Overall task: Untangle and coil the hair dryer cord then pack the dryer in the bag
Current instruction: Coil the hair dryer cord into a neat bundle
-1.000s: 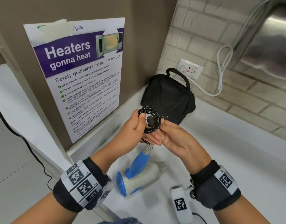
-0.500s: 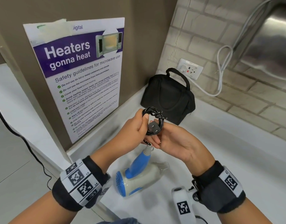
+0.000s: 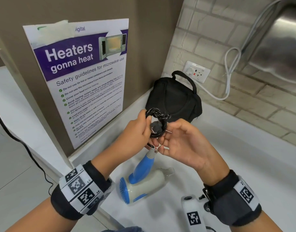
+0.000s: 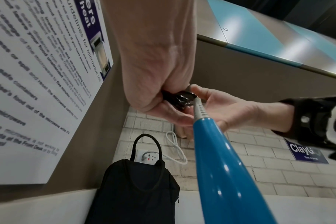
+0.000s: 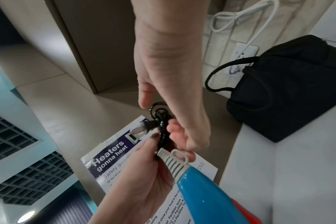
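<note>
I see the white tabletop (image 3: pixel 236 164) running along a brick-tiled wall, with a large microwave-safety poster (image 3: pixel 80 77) fixed to the brown panel on my left. At the back corner of the tabletop a black bag (image 3: pixel 174 99) sits closed as far as I can tell, its handle loop raised, just in front of a white wall socket (image 3: pixel 196 72) from which a white cable (image 3: pixel 227 77) loops up the wall. Nearer to me the hair dryer (image 3: pixel 142 183) is tilted, its white body low over the tabletop and its blue handle pointing up toward my hands; I cannot tell whether the body touches the surface. My left hand (image 3: pixel 137 131) grips the black cord (image 3: pixel 158 124), which is wound into a small tight coil held above the dryer; my thumb and fingers are curled round the coil's left side. My right hand (image 3: pixel 185 144) is palm-up just beside it, its fingers (image 3: pixel 160 139) loosely bent and meeting the coil's lower edge from the right, the thumb lifted off. The black plug (image 3: pixel 154 127) lies in the middle of the coil. From the coil the cord drops into the grey ribbed strain relief (image 5: pixel 175 162) at the top of the blue handle.
</note>
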